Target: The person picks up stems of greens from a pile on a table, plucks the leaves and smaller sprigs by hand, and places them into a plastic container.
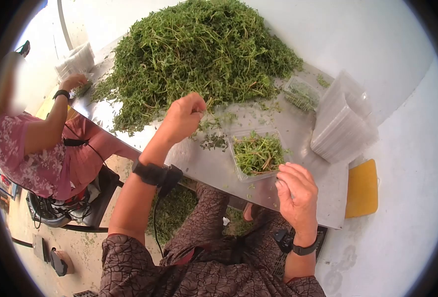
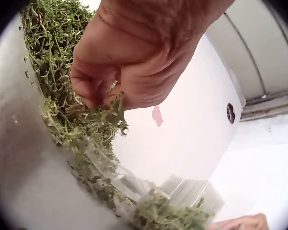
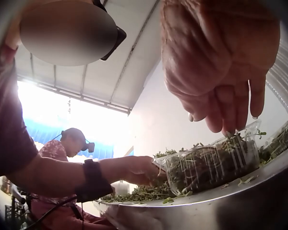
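My left hand (image 1: 182, 119) is raised over the table beside the big heap of leafy greens (image 1: 199, 54). Its thumb and fingers pinch a small leafy sprig (image 2: 116, 109), seen in the left wrist view. A clear plastic tub (image 3: 213, 165) stands near the table's front edge, filled with cut green stems (image 1: 257, 152). My right hand (image 1: 298, 193) is at the tub's right side, fingers extended and loosely bent, fingertips right at the rim. In the right wrist view its fingers (image 3: 228, 103) point down over the greens, with nothing held in them.
Nested clear tubs (image 1: 340, 121) stand at the right, near a filled tub (image 1: 301, 93). Loose leaves lie on the metal table (image 1: 194, 161). A yellow board (image 1: 362, 188) is beyond the right edge. Another person (image 1: 41, 138) works at the left, by more tubs (image 1: 75, 60).
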The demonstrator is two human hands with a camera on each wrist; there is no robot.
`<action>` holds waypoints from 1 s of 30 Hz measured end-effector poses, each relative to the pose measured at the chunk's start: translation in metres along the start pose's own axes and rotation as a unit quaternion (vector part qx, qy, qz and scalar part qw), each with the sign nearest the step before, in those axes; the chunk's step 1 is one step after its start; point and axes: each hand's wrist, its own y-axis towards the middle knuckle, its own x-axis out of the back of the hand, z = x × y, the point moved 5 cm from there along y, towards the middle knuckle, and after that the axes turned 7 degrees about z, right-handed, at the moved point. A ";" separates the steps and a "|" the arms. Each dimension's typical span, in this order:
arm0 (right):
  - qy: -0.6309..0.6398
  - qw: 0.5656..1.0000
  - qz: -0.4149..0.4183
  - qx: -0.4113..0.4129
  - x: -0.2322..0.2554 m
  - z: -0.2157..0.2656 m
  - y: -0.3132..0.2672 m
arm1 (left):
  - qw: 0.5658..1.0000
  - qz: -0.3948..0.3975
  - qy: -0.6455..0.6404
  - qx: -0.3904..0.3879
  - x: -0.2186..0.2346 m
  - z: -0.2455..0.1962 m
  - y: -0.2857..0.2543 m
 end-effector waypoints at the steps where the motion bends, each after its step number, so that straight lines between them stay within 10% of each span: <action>1: -0.001 1.000 0.000 -0.002 0.000 0.000 0.000 | 0.997 -0.030 -0.073 0.017 0.006 -0.001 -0.002; 12: 0.002 1.000 -0.018 -0.008 -0.002 0.006 0.003 | 0.912 0.037 -0.408 0.007 -0.019 -0.049 -0.012; 30: -0.001 0.998 -0.048 -0.035 0.004 -0.008 0.001 | 0.997 0.014 -0.079 -0.004 -0.033 -0.055 -0.066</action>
